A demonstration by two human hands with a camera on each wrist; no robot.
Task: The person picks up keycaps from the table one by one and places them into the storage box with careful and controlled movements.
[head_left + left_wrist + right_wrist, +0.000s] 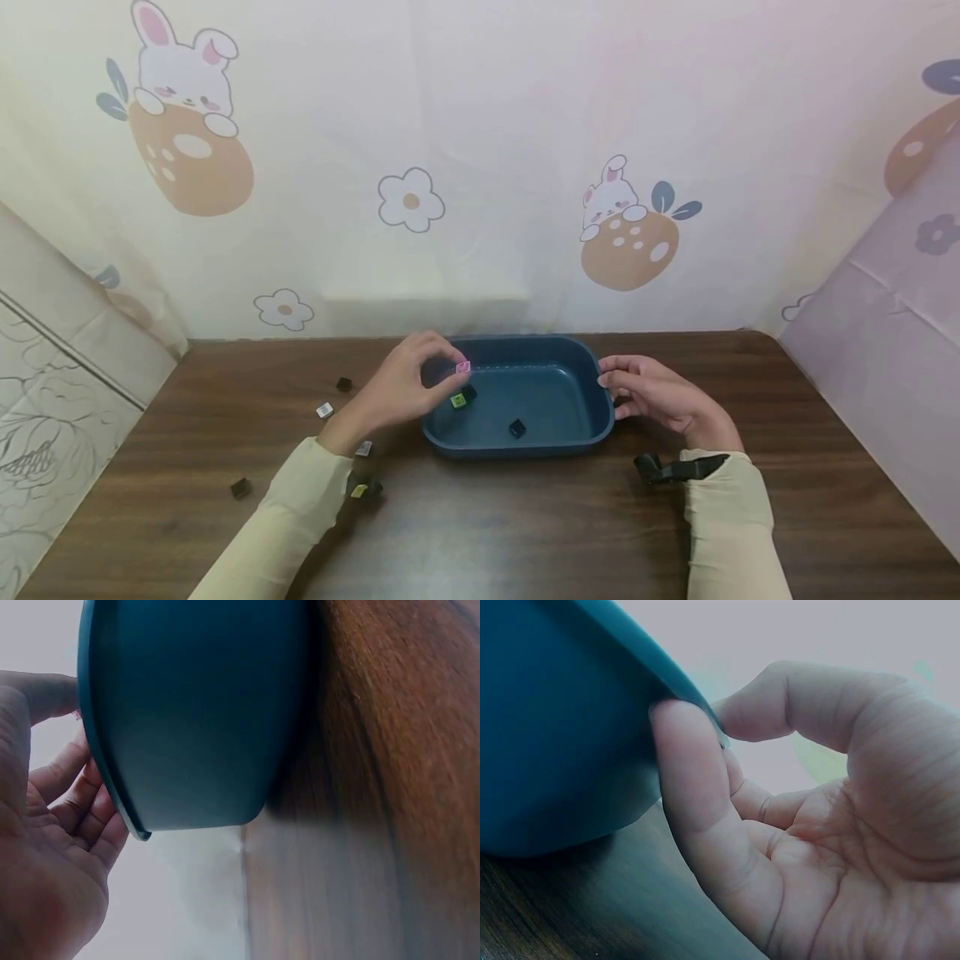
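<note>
A blue tray (525, 451) stands near the back of the wooden table. Over its left end, my left hand (408, 379) pinches a small pink-topped cube (462, 367) between thumb and forefinger. In the left wrist view the tray's side (195, 727) hides most of the cube beside the left hand (64, 817). My right hand (660, 396) holds the tray's right rim with thumb and fingers; the right wrist view shows this right hand (780, 802) at the rim. Inside the tray lie a green-topped cube (458, 401) with a dark one touching it, and a black cube (517, 428).
Left of the tray, a black cube (344, 384), a white-topped cube (324, 410), another white-topped one (363, 448), a yellow-topped one (359, 491) and a dark cube (241, 488) lie on the table. A patterned curtain (480, 250) hangs behind. A black strap (678, 469) is on the right wrist.
</note>
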